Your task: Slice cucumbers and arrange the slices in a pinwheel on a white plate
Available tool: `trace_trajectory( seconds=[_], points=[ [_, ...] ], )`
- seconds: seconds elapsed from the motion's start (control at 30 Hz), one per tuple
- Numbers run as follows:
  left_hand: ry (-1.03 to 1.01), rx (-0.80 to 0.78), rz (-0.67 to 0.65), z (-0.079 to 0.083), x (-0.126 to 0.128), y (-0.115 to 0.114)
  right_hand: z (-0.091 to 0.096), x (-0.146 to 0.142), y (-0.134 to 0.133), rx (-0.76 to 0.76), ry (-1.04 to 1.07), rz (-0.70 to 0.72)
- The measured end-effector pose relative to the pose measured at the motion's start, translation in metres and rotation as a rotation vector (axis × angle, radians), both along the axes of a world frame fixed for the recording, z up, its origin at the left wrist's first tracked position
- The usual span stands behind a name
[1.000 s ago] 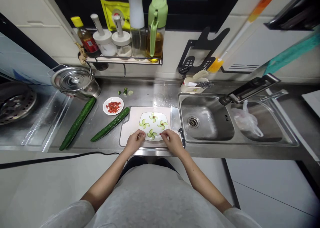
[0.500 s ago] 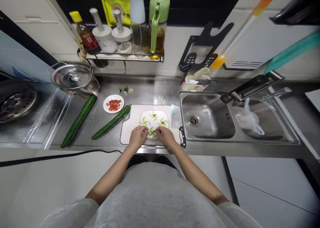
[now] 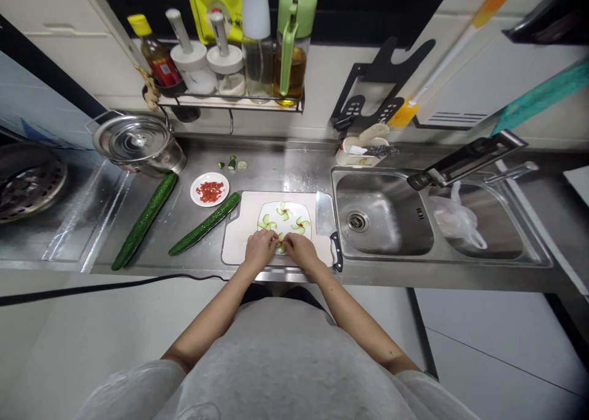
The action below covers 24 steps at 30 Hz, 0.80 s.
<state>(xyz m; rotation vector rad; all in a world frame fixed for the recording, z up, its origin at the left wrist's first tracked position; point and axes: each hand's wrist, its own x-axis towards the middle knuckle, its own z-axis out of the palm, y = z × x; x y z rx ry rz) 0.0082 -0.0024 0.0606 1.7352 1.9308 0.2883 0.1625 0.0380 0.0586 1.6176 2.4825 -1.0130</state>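
Note:
A white square plate lies on a pale cutting board and carries cucumber slices laid in small pinwheels with red centres. My left hand and my right hand meet over the near edge of the plate. Both have their fingertips pinched together on the nearest pinwheel. That pinwheel is mostly hidden under my fingers. I cannot make out what each pinch holds.
A cleaver lies along the board's right edge, beside a steel sink. Two whole cucumbers and a small dish of red bits lie to the left. A lidded pot stands at the back left.
Both hands have moved inward from the plate's near corners and now touch each other over the nearest pinwheel. The plate and board have not moved.

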Motion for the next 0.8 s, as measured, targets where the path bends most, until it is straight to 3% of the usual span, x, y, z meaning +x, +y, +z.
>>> trace_trajectory(
  seconds=[0.8],
  points=[
    [0.101, -0.092, -0.026, -0.012, 0.011, 0.007, -0.005, -0.001, 0.004, -0.014, -0.093, 0.034]
  ],
)
